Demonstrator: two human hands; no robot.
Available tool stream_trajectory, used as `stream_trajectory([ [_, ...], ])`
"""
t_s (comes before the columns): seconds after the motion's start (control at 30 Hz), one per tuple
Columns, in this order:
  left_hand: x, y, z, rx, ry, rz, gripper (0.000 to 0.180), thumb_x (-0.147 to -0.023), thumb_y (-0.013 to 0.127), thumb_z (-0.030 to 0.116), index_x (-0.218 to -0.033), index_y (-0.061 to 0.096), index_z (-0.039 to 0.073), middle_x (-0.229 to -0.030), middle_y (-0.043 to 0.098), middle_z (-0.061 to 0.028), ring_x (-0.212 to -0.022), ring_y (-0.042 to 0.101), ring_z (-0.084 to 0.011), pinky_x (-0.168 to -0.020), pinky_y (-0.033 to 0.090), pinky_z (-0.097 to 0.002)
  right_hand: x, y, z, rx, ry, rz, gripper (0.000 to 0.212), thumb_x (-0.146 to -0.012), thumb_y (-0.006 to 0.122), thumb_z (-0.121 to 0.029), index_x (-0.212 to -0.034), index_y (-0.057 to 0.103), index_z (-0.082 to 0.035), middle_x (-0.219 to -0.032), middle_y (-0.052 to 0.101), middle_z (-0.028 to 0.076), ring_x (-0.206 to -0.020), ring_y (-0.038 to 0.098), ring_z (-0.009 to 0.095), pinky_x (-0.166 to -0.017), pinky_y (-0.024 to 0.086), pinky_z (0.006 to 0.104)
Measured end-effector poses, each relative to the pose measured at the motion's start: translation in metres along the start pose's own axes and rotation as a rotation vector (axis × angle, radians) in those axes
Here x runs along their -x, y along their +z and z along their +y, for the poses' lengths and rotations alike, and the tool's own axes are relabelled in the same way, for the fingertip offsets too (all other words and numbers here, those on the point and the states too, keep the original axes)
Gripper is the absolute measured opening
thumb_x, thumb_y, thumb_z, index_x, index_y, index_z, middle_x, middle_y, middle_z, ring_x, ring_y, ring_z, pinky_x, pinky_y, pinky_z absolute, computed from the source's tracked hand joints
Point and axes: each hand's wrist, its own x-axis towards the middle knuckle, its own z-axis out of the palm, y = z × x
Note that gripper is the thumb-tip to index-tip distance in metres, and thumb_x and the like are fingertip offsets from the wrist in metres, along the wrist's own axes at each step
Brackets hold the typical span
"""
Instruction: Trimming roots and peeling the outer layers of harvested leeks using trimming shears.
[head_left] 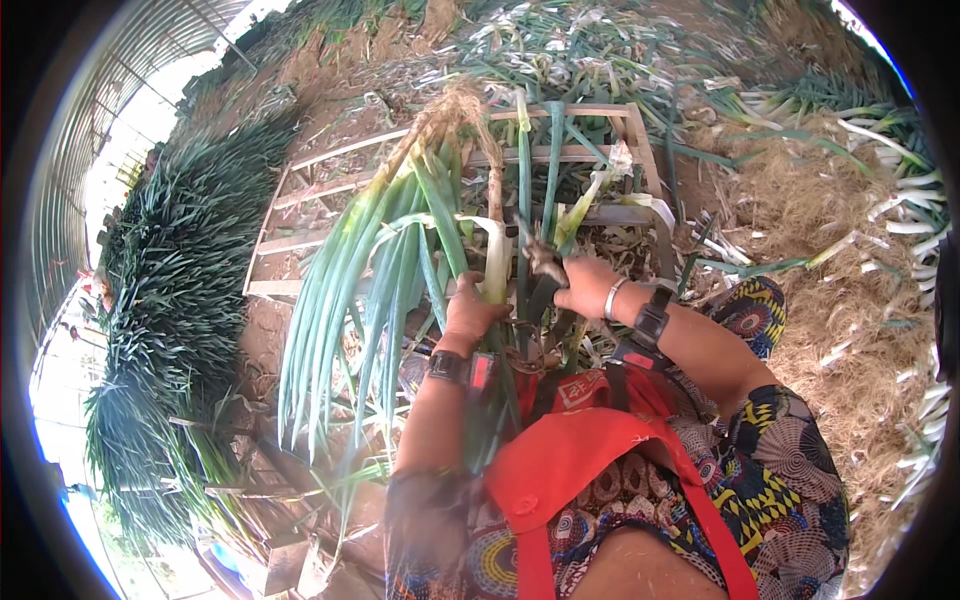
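Close in front of my body, my left hand (475, 312) is closed around the pale stalk of a green onion (495, 262). Beside that hand, a bunch of long green onions (350, 265) droops over a wooden frame, its brown roots (445, 115) at the far end. My right hand (590, 287), its fingers curled shut, is just right of the left one, at a small dark grey-brown object (542, 262) whose kind I cannot make out. Past this hand, a yellowish leaf piece (578, 215) sticks up. The fingers' undersides are hidden.
The slatted wooden frame (290, 240) stands before me. At left lies a tall heap of green onions (180, 330). Trimmed roots (800, 260) cover the ground at right, with white-stalked onions (915, 225) along the edge. Loose leaves (560, 55) litter the far ground.
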Motion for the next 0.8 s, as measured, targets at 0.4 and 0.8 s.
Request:
stream_trajectory([
  [0.4,-0.01,0.014,-0.034,0.239,-0.047,0.153,0.033,-0.086,0.055,0.027,-0.114,0.058,0.01,-0.102,0.064,-0.019,-0.097,0.062,-0.0334,-0.085,0.047,-0.0382,0.042,0.003,-0.011,0.008,-0.15,-0.117,0.044,-0.073,0.067,-0.022,-0.1,0.047,0.006,-0.089,0.058,0.027,-0.087,0.058,0.043,-0.079,0.047,0.0465],
  [0.8,-0.008,0.027,-0.056,0.069,-0.121,0.235,0.034,-0.083,0.053,0.023,-0.114,0.06,0.014,-0.098,0.066,-0.0204,-0.097,0.061,-0.0375,-0.087,0.047,-0.0418,-0.082,-0.009,-0.032,0.106,0.013,0.015,0.029,-0.076,0.07,-0.016,-0.1,0.062,-0.001,-0.094,0.065,0.018,-0.084,0.065,0.034,-0.074,0.053,0.0406],
])
